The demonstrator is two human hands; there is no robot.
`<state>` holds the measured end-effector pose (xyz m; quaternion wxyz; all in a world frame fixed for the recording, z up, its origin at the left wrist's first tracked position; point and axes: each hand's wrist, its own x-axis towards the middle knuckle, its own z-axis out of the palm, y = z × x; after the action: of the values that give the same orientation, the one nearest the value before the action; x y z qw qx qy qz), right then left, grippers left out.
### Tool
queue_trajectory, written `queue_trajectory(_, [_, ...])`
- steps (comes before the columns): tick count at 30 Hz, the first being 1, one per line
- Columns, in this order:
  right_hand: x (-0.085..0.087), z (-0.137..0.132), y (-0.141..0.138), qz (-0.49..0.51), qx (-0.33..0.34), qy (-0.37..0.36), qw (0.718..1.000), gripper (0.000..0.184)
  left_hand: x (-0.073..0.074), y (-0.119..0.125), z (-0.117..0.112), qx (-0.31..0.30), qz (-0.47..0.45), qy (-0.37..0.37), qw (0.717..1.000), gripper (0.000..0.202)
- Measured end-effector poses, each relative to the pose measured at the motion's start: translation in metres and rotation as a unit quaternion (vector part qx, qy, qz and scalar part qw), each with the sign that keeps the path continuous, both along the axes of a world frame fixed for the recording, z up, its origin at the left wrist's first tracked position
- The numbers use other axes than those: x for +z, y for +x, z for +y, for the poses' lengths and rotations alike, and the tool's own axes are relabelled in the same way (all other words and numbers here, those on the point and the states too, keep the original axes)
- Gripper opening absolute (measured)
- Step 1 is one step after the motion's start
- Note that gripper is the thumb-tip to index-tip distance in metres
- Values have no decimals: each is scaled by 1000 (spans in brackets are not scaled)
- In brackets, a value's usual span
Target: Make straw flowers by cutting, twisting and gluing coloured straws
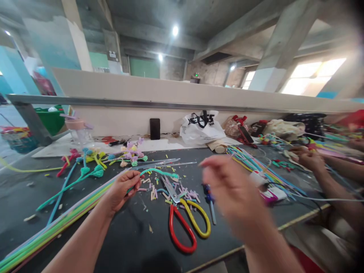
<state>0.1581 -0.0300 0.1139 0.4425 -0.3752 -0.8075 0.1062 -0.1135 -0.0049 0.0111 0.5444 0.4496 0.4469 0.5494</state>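
Note:
My left hand (127, 189) is closed on a thin, bendy green strip (159, 170), pinched between thumb and fingers. The strip arches to the right over the table and ends in a small frayed-looking tip. To the right, my right hand (227, 182) hangs above the table, smeared by motion, so its fingers are unclear. Between the hands lie large scissors (176, 199) with one red and one yellow handle, blades apart. Small cut coloured pieces (155, 191) are scattered around the blades. Beside my right hand lies a blue-tipped tool with a pale shaft (212, 208).
Long coloured strips (71, 212) run under my left forearm. Knotted, flower-like pieces (91, 171) lie at the left. A phone (155, 129) leans at the back, near a white bag (200, 129). Another person's hand (308, 157) works at the right beside more strips (264, 167).

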Motion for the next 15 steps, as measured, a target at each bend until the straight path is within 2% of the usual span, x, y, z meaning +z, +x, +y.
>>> queue_trajectory(2, [-32,3,-12,-152,15,-104,983,12,-1,-1,0,-2,0,1,1000,19])
queue_trajectory(3, [-49,4,-15,-196,-1,-137,971,11,0,-1,0,-3,1,1,1000,19])
queue_trajectory(5, [-76,6,-17,-240,-8,-171,956,23,1,-2,-1,-9,6,-5,1000,20])
queue_trajectory(7, [-91,8,-15,-267,-9,-195,944,36,6,-4,-2,-25,28,-22,999,21])
queue_trajectory(9, [-95,12,-12,-301,-15,-227,926,47,14,-8,-4,-65,82,-46,993,23])
queue_trajectory(11, [-95,19,-10,-316,-22,-247,916,48,22,-14,-8,-125,166,-66,976,24])
queue_trajectory(13, [-92,28,-7,-278,-9,-253,926,46,28,-20,-12,-179,254,-72,948,23])
queue_trajectory(15, [-86,37,-3,-189,31,-292,937,43,30,-23,-15,-208,323,-69,921,20])
